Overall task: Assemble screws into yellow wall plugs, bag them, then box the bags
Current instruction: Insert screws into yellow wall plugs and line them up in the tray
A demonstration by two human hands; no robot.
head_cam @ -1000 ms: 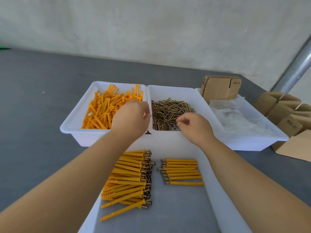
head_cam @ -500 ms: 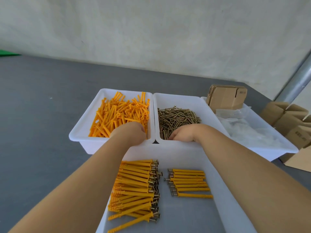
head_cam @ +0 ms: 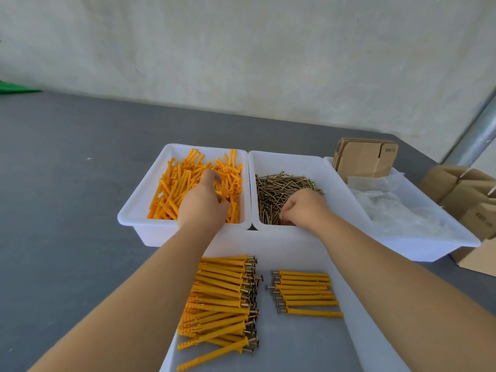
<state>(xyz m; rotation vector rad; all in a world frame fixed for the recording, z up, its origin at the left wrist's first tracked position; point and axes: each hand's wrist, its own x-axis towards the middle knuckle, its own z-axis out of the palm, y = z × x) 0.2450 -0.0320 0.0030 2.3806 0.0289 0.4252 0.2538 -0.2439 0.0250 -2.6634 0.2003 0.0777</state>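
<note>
Loose yellow wall plugs (head_cam: 174,189) fill the left white tray (head_cam: 139,218). My left hand (head_cam: 204,202) reaches into them, one finger stretched forward; its other fingertips are buried in the pile. Brass screws (head_cam: 271,191) lie in the middle white tray (head_cam: 295,159). There my right hand (head_cam: 303,208) has its fingers curled, pinching at the screws near the tray's front. In the near tray (head_cam: 362,331) lie a big pile of assembled plugs with screws (head_cam: 217,299) and a neat row of several more (head_cam: 306,291).
A third white tray (head_cam: 429,245) on the right holds clear plastic bags (head_cam: 397,210) and flat folded cardboard (head_cam: 362,159). Cardboard boxes (head_cam: 469,189) crowd the table's right edge beside a metal pole (head_cam: 477,130). Grey tabletop stretches to the left; a wall stands behind.
Both hands went from above the trays down into them. The left hand has pushed deeper into the plugs; the right hand has curled into the screws.
</note>
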